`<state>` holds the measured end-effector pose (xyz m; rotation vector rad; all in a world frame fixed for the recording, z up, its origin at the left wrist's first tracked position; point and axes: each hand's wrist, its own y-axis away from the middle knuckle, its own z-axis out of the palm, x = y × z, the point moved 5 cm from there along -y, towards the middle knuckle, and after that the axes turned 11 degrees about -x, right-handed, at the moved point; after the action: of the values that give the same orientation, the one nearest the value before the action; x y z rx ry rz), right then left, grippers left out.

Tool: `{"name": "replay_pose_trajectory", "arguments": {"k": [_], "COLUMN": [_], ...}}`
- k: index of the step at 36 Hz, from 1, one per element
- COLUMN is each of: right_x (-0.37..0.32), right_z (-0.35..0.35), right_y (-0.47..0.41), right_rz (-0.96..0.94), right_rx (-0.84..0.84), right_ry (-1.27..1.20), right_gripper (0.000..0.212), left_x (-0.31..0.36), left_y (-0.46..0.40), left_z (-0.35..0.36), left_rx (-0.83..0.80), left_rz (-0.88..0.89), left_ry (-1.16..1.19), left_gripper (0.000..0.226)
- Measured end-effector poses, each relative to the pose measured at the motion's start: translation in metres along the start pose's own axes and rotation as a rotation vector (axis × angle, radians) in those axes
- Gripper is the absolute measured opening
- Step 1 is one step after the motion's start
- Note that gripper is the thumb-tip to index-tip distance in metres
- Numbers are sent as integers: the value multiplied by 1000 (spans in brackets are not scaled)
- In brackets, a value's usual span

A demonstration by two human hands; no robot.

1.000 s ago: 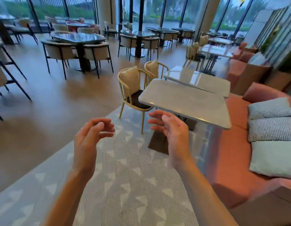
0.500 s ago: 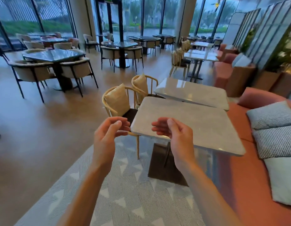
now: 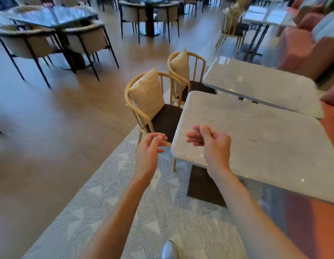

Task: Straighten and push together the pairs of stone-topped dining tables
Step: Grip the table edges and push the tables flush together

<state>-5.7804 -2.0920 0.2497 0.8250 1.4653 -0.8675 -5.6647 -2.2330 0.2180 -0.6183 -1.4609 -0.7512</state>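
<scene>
Centre frame, left hand (image 3: 150, 146) and right hand (image 3: 212, 144) loosely curled, holding nothing, near table (image 3: 256, 141) lower right, far table (image 3: 259, 83) behind, gap between, right edges cut off, background blurred.

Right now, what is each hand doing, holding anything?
Left hand: open, fingers loosely curled, holding nothing.
Right hand: open, loosely curled over the near table, holding nothing.

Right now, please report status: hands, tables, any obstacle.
Left hand and right hand loosely curled, empty. Near table untouched, gap to far table. Wooden chair at near table's left end.
</scene>
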Motion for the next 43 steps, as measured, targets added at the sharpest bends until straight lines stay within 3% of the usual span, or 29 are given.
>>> {"name": "replay_pose_trajectory", "arguments": {"k": [5, 8, 13, 19, 24, 29, 32, 43], "right_x": [67, 117, 207, 278, 309, 331, 336, 339], "right_z": [1, -3, -2, -19, -31, -28, -30, -46], "right_y": [-57, -87, -117, -140, -166, -153, -155, -158], "right_rz": [190, 326, 532, 532, 411, 268, 199, 117], "right_rx": [57, 81, -120, -301, -328, -157, -83, -180], "right_ry": [47, 143, 615, 1183, 1395, 1471, 1469, 1568], "right_gripper": [39, 44, 32, 57, 63, 59, 57, 66], "left_x": [-55, -93, -155, -231, -275, -279, -282, -284], "left_y": [-67, -108, -180, -230, -234, -227, -226, -226], "left_z": [-4, 12, 65, 113, 115, 128, 137, 141], "left_rx": [-60, -198, -538, -745, -685, -415, -340, -241], "left_rz": [-108, -166, -143, -38, 162, 187, 246, 390], "left_ry": [-98, -231, -552, -851, -1117, -1218, -1348, -1445], "left_gripper": [23, 25, 37, 48, 54, 45, 46, 49]}}
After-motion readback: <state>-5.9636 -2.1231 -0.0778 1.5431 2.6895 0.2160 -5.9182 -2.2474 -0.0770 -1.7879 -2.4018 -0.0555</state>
